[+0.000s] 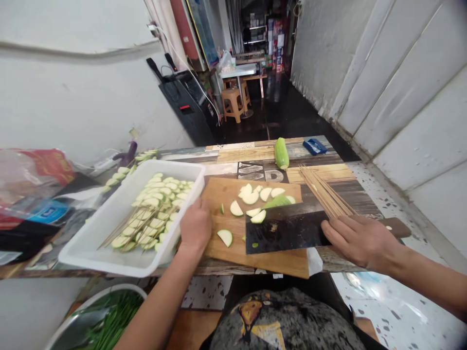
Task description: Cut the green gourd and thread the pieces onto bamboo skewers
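Patterned clothing [299,316] foremost; cleaver [284,236] lengthwise left to right.
Right hand [355,239] clasps it, blade [266,238] leftward, handle [396,227] rightward; left hand [196,224] curls beside the tray [104,261], grip unclear.

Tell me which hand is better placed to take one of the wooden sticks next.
Probably the right hand: it is over the cleaver, close to the wooden sticks. The left hand is across the cutting board, beside the white tray.

Soft, even light; dim far room [260,43]; glare on speckled floor [401,311]; stretched edges.
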The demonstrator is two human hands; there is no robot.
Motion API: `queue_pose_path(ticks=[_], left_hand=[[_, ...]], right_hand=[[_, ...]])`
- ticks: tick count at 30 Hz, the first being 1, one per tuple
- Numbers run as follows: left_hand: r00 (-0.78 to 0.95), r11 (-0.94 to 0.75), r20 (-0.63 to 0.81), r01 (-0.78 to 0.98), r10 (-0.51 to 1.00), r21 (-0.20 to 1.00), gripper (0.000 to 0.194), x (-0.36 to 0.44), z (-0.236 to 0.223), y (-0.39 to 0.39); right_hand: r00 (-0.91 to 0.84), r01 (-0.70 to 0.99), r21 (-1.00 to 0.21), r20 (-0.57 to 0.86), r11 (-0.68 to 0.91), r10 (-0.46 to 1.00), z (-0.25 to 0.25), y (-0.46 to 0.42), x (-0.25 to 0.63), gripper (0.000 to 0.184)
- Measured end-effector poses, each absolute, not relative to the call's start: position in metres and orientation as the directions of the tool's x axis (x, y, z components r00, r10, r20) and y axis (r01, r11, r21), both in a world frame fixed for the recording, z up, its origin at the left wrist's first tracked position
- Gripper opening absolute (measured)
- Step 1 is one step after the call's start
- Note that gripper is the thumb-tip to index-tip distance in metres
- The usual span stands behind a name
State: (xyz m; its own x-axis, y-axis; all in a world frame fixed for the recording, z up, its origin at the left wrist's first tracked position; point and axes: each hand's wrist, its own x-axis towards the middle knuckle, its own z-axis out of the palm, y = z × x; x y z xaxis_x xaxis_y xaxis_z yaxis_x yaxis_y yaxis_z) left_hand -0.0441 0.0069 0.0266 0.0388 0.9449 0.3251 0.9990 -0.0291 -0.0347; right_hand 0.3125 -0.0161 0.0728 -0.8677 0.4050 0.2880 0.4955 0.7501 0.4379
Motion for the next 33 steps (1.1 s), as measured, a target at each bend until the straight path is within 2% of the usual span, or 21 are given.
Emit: queue_pose_path(ticks=[3, 5, 6, 9, 13, 16, 20, 23, 25, 28, 31, 33], left_hand=[[0.280, -0.326, 0.372, 0.943, 0.885, 0.066, 0.027, -0.027, 0.035, -0.002], [0.501, -0.579, 0.338, 0.792, 0.797, 0.192, 0.035, -0.012, 0.041, -0.004], [0.572, -0.650, 0.318, 0.715, 0.756, 0.258, 0.037, -0.006, 0.043, -0.004], [0.608, -0.666, 0.284, 0.618, 0.742, 0.417, 0.037, 0.006, 0.045, 0.001], [0.464, -0.574, 0.339, 0.642, 0.819, 0.509, 0.031, 0.008, 0.035, 0.015], [0.380, -0.539, 0.393, 0.693, 0.838, 0.479, 0.024, 0.007, 0.026, 0.030], [0.483, -0.612, 0.392, 0.710, 0.783, 0.349, 0.023, 0.006, 0.023, 0.047], [0.517, -0.646, 0.426, 0.721, 0.742, 0.251, 0.025, 0.002, 0.029, 0.043], [0.540, -0.672, 0.446, 0.708, 0.714, 0.218, 0.033, -0.002, 0.035, 0.030], [0.728, -0.787, 0.317, 0.606, 0.608, 0.117, 0.058, -0.007, 0.038, 0.002], [0.860, -0.872, 0.147, 0.488, 0.488, 0.034, 0.053, -0.003, 0.030, -0.014], [0.892, -0.897, 0.095, 0.442, 0.441, 0.013, 0.047, 0.008, 0.023, -0.011]], right_hand=[[-0.892, 0.449, 0.459, 0.281, 0.767, 0.354, 0.075, -0.013, 0.313, 0.019], [-0.903, 0.425, 0.460, 0.281, 0.779, 0.326, 0.075, -0.011, 0.313, 0.018], [-0.906, 0.417, 0.461, 0.280, 0.783, 0.317, 0.074, -0.011, 0.312, 0.018], [-0.915, 0.399, 0.488, 0.266, 0.776, 0.303, 0.074, -0.008, 0.312, 0.019], [-0.914, 0.401, 0.523, 0.283, 0.752, 0.291, 0.076, -0.003, 0.312, 0.020], [-0.915, 0.395, 0.511, 0.294, 0.763, 0.277, 0.078, -0.002, 0.316, 0.017], [-0.897, 0.426, 0.456, 0.324, 0.782, 0.300, 0.076, -0.011, 0.329, 0.019], [-0.829, 0.552, 0.405, 0.363, 0.729, 0.426, 0.074, -0.025, 0.343, 0.021], [-0.731, 0.681, 0.353, 0.388, 0.642, 0.562, 0.073, -0.034, 0.351, 0.019], [-0.486, 0.871, 0.203, 0.485, 0.446, 0.727, 0.068, -0.044, 0.361, 0.014], [-0.257, 0.951, 0.050, 0.674, 0.304, 0.693, 0.060, -0.046, 0.365, 0.015], [-0.169, 0.971, 0.002, 0.719, 0.241, 0.675, 0.054, -0.047, 0.363, 0.019]])
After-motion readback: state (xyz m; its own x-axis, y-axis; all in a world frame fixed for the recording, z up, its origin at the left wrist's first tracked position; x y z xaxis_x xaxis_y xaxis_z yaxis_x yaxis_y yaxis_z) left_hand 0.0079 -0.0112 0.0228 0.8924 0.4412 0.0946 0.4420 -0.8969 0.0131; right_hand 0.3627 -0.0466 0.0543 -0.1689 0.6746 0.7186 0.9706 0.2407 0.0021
